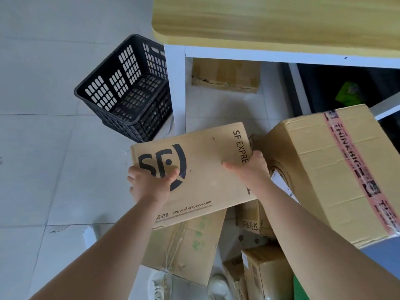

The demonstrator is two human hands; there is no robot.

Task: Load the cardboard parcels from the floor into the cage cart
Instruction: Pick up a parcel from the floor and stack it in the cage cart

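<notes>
While the SF parcel (201, 169) is held above the floor pile (186, 241), its ends gripped by the left hand (149, 185) and right hand (253, 167) with fingers (131, 178) curled round the edges, the pick-up is judged underway, and a carry to the unseen cage cart is called for.

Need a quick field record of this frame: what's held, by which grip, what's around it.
held: flat brown cardboard SF Express parcel, logo face up
left grip: holds the parcel's left edge, thumb on the logo
right grip: holds its right edge, thumb on top
below: taped cardboard box
right: large cardboard box with pink tape
behind: black plastic lattice basket; wood-topped white-legged table
cage cart: not identifiable in view
</notes>
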